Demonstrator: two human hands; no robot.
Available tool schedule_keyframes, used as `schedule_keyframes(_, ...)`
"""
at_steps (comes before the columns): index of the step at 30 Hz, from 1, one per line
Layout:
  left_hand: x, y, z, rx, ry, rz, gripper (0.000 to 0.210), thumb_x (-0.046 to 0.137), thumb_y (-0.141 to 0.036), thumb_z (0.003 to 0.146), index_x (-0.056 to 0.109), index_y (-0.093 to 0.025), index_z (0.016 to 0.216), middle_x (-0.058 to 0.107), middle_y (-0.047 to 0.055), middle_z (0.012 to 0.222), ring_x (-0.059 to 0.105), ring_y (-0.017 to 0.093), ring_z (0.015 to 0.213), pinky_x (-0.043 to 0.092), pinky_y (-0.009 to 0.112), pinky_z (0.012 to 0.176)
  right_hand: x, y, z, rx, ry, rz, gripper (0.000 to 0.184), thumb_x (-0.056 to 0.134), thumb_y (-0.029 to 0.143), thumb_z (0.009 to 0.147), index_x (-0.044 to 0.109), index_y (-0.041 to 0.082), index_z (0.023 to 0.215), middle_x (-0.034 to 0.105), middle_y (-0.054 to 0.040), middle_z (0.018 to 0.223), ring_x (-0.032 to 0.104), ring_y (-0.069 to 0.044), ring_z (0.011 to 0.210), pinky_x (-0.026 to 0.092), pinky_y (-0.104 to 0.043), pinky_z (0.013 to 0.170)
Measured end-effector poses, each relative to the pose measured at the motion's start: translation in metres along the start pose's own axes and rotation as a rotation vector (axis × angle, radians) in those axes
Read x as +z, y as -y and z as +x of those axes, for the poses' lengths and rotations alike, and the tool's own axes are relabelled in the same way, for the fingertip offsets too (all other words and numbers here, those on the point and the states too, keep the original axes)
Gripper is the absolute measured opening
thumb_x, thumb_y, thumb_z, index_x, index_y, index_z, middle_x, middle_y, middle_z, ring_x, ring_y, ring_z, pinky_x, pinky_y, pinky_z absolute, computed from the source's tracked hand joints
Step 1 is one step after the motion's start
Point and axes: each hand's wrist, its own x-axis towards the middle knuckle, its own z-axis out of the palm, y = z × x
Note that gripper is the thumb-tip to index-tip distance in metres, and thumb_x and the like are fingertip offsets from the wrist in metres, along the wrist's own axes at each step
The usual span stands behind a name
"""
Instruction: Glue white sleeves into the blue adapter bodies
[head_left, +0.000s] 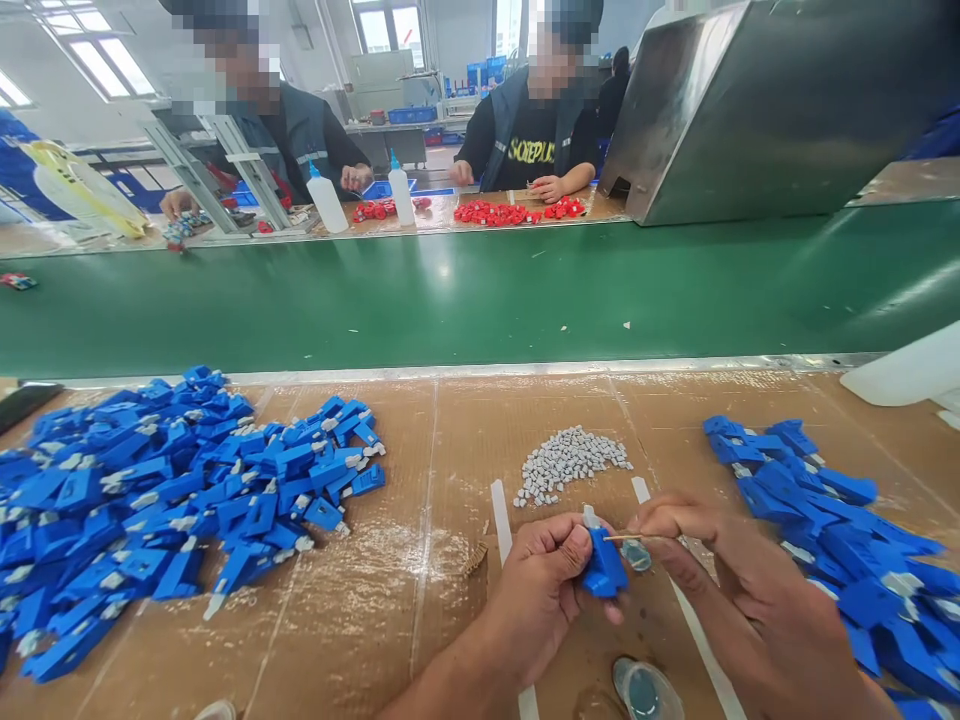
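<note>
Between thumb and fingers, my left hand (pixel 541 570) grips a blue plastic part (pixel 604 562) with a pale grey tip pointing away from me. A thin wooden stick (pixel 624 537) is pinched in my right hand (pixel 720 570), its end touching the side of the blue part. Just beyond my hands lies a heap of small grey pieces (pixel 574 462). A small clear cup (pixel 646 690) of greyish liquid stands below them, and another clear round item (pixel 637 554) shows partly behind the stick.
Piles of blue parts lie on the cardboard at left (pixel 172 490) and right (pixel 840 530). A green conveyor belt (pixel 450 300) crosses beyond. Two people sit opposite with red parts (pixel 495 212) and white bottles (pixel 327 200). A metal housing (pixel 720 120) covers the belt at right.
</note>
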Motion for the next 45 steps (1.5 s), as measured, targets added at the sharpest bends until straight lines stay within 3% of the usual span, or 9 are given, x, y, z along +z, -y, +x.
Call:
schedule_keyframes(3,0.001,-0.01,-0.002,0.002,0.009,-0.026,0.053,0.098,-0.055,0.081,0.08,-0.008,0.099,0.076,0.011,0.084,0.071,0.014,0.067,0.053,0.018,0.054,-0.017,0.009,-0.011,0.107,-0.039,-0.004,0.014,0.068,0.036,0.112,0.073,0.03,0.1,0.075,-0.0012,0.096,0.074,-0.021,0.086,0.059,-0.027,0.078)
schedule_keyframes(7,0.005,-0.035,-0.009,0.066,-0.009,-0.1,0.047,0.102,-0.044,0.078,0.081,-0.01,0.102,0.08,0.01,0.088,0.076,0.014,0.07,0.054,0.015,0.055,-0.027,0.018,-0.04,0.205,0.239,0.112,0.031,0.064,0.042,0.112,0.078,0.029,0.088,0.074,-0.0062,0.092,0.075,-0.025,0.084,0.064,-0.032,0.074)
schedule_keyframes(11,0.005,-0.063,-0.014,0.204,-0.063,-0.148,0.036,0.102,-0.03,0.077,0.082,-0.012,0.101,0.082,0.008,0.089,0.076,0.014,0.072,0.056,0.015,0.057,-0.022,0.015,-0.055,0.247,0.353,0.034,0.017,0.071,0.04,0.109,0.085,0.033,0.116,0.078,-0.0053,0.101,0.076,-0.023,0.083,0.064,-0.031,0.074)
schedule_keyframes(15,-0.004,-0.084,-0.014,0.361,-0.199,-0.237,0.014,0.087,-0.018,0.087,0.081,-0.012,0.099,0.081,0.008,0.087,0.073,0.014,0.07,0.057,0.017,0.056,-0.015,0.003,-0.028,0.223,0.237,-0.102,0.02,0.069,0.044,0.112,0.079,0.031,0.123,0.078,-0.0033,0.093,0.071,-0.021,0.073,0.058,-0.03,0.067)
schedule_keyframes(18,-0.011,-0.092,-0.012,0.441,-0.308,-0.329,0.006,0.076,-0.013,0.094,0.079,-0.013,0.099,0.079,0.007,0.087,0.07,0.013,0.067,0.057,0.017,0.056,0.004,-0.008,0.01,0.058,0.303,-0.211,0.019,0.059,0.032,0.116,0.076,0.024,0.113,0.076,-0.0048,0.091,0.069,-0.021,0.074,0.053,-0.031,0.064)
schedule_keyframes(27,-0.013,-0.087,-0.004,0.394,-0.392,-0.376,0.016,0.067,-0.014,0.102,0.08,-0.008,0.097,0.077,0.01,0.083,0.07,0.014,0.062,0.057,0.02,0.055,0.068,-0.029,0.06,-0.199,0.551,-0.4,0.025,0.057,0.01,0.107,0.077,0.02,0.095,0.068,-0.0055,0.091,0.061,-0.019,0.072,0.036,-0.031,0.063)
schedule_keyframes(34,-0.009,-0.086,-0.008,0.379,-0.339,-0.351,0.009,0.078,-0.017,0.095,0.08,-0.009,0.097,0.077,0.009,0.083,0.07,0.014,0.063,0.055,0.019,0.056,0.073,-0.031,0.067,-0.215,0.646,-0.477,0.026,0.056,0.008,0.105,0.076,0.019,0.092,0.066,-0.0064,0.09,0.051,-0.018,0.068,0.028,-0.034,0.061)
schedule_keyframes(41,-0.011,-0.079,-0.006,0.389,-0.293,-0.299,0.019,0.09,-0.023,0.086,0.081,-0.01,0.096,0.078,0.008,0.083,0.069,0.013,0.065,0.055,0.019,0.058,0.081,-0.025,0.076,-0.12,0.698,-0.316,0.015,0.07,0.008,0.082,0.073,0.018,0.093,0.07,-0.0121,0.097,0.057,-0.023,0.077,0.038,-0.033,0.062)
schedule_keyframes(45,-0.009,-0.072,-0.006,0.4,-0.244,-0.199,0.038,0.101,-0.036,0.076,0.08,-0.011,0.095,0.075,0.006,0.081,0.067,0.013,0.066,0.052,0.019,0.057,0.066,-0.014,0.075,0.045,0.55,-0.043,0.013,0.062,0.026,0.101,0.07,0.021,0.091,0.07,-0.009,0.091,0.06,-0.023,0.08,0.049,-0.035,0.07)
